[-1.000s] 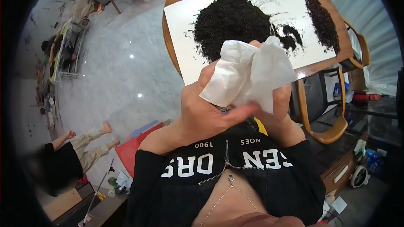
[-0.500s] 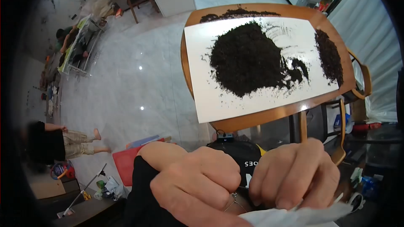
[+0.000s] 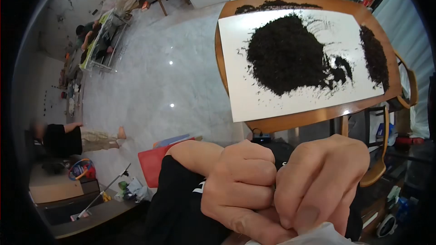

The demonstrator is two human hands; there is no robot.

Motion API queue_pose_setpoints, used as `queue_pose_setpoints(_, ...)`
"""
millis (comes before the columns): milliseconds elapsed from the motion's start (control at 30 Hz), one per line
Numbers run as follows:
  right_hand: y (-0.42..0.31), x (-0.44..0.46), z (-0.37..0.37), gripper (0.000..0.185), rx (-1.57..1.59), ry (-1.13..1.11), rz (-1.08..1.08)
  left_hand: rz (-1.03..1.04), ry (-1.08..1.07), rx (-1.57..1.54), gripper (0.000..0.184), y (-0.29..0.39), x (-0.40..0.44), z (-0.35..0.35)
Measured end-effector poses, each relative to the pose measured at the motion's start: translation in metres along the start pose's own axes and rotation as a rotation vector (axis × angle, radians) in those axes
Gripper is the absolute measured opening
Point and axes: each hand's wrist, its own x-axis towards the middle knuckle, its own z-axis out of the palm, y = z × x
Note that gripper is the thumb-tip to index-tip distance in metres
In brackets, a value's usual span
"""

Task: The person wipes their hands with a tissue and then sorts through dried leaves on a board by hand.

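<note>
My left hand (image 3: 245,190) is close to the camera at the bottom centre, its fingers curled in, the thumb reaching toward the white tissue. Against it, my right hand (image 3: 324,181) bends its fingers down onto the white tissue (image 3: 318,237), pinching it. Only the tissue's upper part shows at the bottom edge. Beyond the hands, a large heap of dark, shredded, tea-like material (image 3: 286,54) lies on a white board (image 3: 245,104), with a smaller scattered patch at its right.
The board rests on a wooden table (image 3: 281,121) with more dark strips (image 3: 374,59) along its edges. Wooden chairs (image 3: 377,168) stand at the right. A red stool (image 3: 153,163) is at lower left. One person (image 3: 63,140) stands far left, another (image 3: 86,36) is beyond.
Both hands have dropped from in front of the board to near the camera with the tissue, fingers curling in. The view has shifted, showing the whole heap. The tissue is now mostly out of frame.
</note>
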Motion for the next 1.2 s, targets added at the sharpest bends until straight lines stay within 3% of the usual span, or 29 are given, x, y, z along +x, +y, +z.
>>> queue_pose_setpoints(233,0.0,0.003,-0.002,0.023,0.062,0.033,-0.07,-0.43,0.261,0.692,0.016,0.01,-0.004,0.013)
queue_pose_setpoints(267,0.002,0.005,-0.003,0.023,0.068,0.037,-0.073,-0.439,0.262,0.689,0.016,0.005,-0.002,0.012)
queue_pose_setpoints(400,0.007,0.007,-0.002,0.024,0.087,0.048,-0.083,0.273,0.079,0.355,0.01,-0.037,0.017,0.0)
queue_pose_setpoints(900,0.011,0.003,-0.01,0.026,0.008,0.064,-0.13,0.144,-0.27,0.035,0.021,-0.046,0.017,-0.02)
queue_pose_setpoints(1067,0.015,0.001,-0.007,0.027,0.036,0.045,-0.158,0.02,-0.242,-0.002,0.025,-0.043,0.003,-0.02)
queue_pose_setpoints(1200,0.015,0.005,-0.01,0.028,0.047,-0.015,-0.175,0.033,-0.212,-0.035,0.022,-0.047,-0.004,-0.02)
